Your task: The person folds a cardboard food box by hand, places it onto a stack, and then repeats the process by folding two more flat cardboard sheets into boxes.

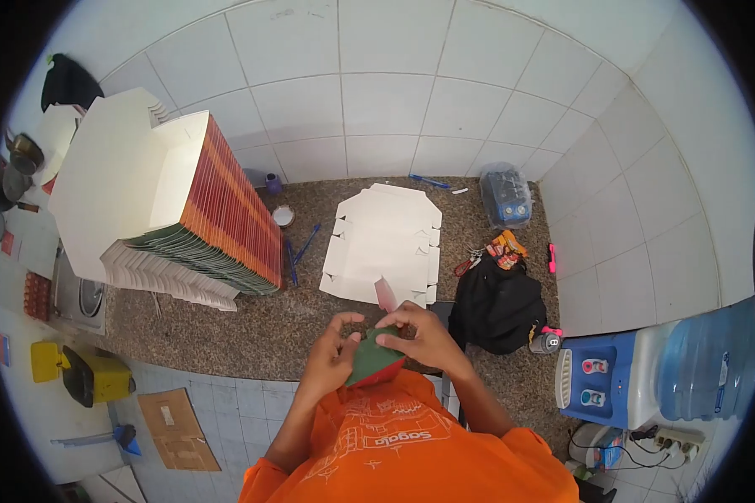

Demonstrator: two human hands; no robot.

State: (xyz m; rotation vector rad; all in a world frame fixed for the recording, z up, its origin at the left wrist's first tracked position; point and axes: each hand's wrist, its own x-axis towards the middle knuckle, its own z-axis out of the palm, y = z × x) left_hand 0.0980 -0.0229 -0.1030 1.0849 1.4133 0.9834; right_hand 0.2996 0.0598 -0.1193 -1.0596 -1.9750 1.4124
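Observation:
A small green and red cardboard piece (376, 356) is between my two hands, close to the orange shirt. My left hand (335, 354) is at its left side, fingers bent and apart, thumb near the green face. On the other side my right hand (418, 335) grips the piece, thumb on the green face. A pale pinkish flap (385, 294) stands up beyond my right fingers. Just past the hands, flat white cut cardboard (383, 243) lies on the speckled counter (302, 335).
Tall stack of nested red and green boxes (235, 210) at left; blue pens (306, 243) and a small white-topped jar (283, 216) beside it. Right: black bag (499, 306), orange packet (507, 249), plastic-wrapped blue device (505, 197), water dispenser (604, 381). Sink (80, 293) far left.

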